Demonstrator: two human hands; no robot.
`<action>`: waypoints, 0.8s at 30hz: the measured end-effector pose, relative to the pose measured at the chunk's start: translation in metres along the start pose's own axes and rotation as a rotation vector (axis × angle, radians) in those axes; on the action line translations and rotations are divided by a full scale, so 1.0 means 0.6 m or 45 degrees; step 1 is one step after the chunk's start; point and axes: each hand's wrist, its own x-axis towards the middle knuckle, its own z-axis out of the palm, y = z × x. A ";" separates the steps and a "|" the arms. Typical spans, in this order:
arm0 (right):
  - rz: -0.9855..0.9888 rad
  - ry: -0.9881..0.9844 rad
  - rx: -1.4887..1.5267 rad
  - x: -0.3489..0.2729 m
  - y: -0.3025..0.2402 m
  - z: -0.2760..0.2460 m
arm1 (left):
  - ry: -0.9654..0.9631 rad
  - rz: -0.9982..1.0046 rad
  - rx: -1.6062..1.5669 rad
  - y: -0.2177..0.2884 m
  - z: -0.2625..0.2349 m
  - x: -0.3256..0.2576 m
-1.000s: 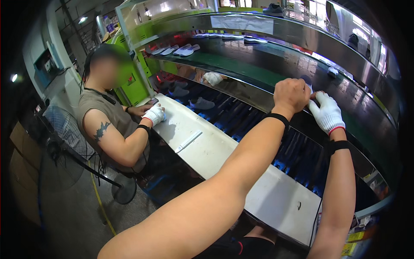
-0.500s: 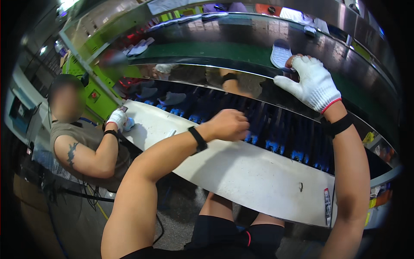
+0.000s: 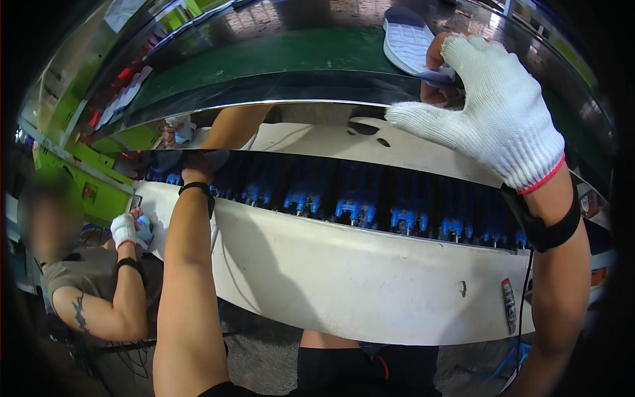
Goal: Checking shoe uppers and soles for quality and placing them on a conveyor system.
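While the gloved right hand point(image 3: 493, 109) grasped the sole point(image 3: 410, 41) at the belt's point(image 3: 297, 53) near edge, the left hand's point(image 3: 198, 164) fingers were hidden; lifting squarely seemed wise.

The gloved right hand point(image 3: 493, 109) gripped a pale shoe sole point(image 3: 410, 43) on the green conveyor belt point(image 3: 297, 53). The bare left hand point(image 3: 202, 162) reached beyond the white worktop's point(image 3: 357, 278) far edge.
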 end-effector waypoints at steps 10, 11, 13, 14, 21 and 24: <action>-0.166 0.308 -0.031 0.009 0.000 0.017 | 0.243 0.061 -0.202 -0.107 0.060 0.052; -0.150 0.318 -0.056 0.004 0.005 0.018 | 0.248 0.079 -0.200 -0.092 0.062 0.045; -0.087 0.304 -0.078 -0.007 0.018 0.009 | 0.363 0.161 0.037 -0.044 0.068 0.021; -0.106 0.241 -0.046 -0.010 0.019 -0.003 | 0.230 0.117 0.157 -0.053 0.069 0.009; -0.080 -0.109 0.198 -0.007 0.029 -0.063 | -0.057 0.524 0.265 0.022 -0.047 -0.030; -0.069 -0.083 0.234 -0.024 0.045 -0.062 | 0.039 0.977 -0.110 0.200 -0.144 -0.132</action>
